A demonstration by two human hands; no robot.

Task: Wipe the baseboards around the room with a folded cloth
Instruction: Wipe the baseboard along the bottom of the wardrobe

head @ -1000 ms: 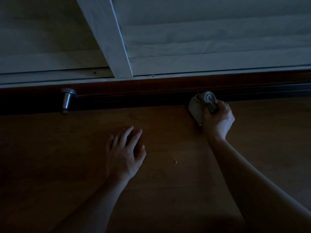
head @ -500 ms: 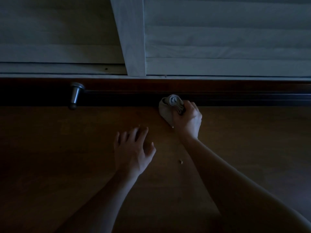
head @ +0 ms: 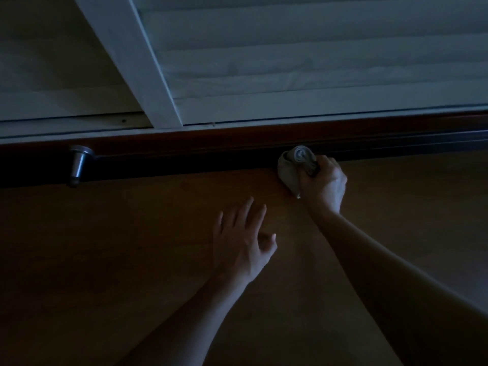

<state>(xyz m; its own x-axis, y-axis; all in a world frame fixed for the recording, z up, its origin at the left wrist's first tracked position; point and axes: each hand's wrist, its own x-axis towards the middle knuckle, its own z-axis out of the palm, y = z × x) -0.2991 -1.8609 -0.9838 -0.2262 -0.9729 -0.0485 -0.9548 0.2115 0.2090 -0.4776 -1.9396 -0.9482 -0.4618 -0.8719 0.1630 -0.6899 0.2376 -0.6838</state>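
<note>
Two hands work low at the dark baseboard [head: 184,161] crossing mid-frame. Right of centre, the right hand [head: 326,184] has its grip clamped round the folded cloth [head: 290,169], which presses against the baseboard's foot. Below centre, the left hand [head: 243,243] spreads loose fingers by the floor [head: 118,260], holding nothing. Wiping seems under way; the next move likely calls for sliding the cloth along, steering around the door stop [head: 79,162] at left.
</note>
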